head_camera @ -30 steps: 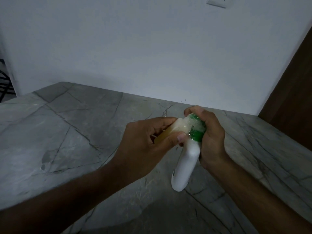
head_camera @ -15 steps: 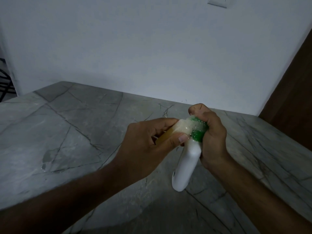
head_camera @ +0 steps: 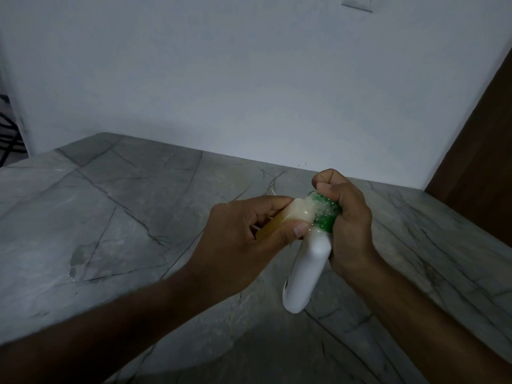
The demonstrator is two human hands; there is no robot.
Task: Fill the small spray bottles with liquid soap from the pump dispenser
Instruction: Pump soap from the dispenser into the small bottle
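Observation:
My left hand grips a small spray bottle that lies almost level, amber liquid in its far part and pale foam at its mouth. That mouth presses against the green pump head of a white pump dispenser, which hangs tilted above the table. My right hand is wrapped round the green pump head, thumb curled on top. White foam covers the joint between both bottles. My fingers hide the rest of the small bottle.
A grey marble-patterned table fills the lower view and meets a white wall behind. A brown wooden panel stands at the right. A wall switch plate sits at the top edge.
My right hand has shifted slightly up on the pump head, thumb curling higher. Both bottles stay pressed together in nearly the same place.

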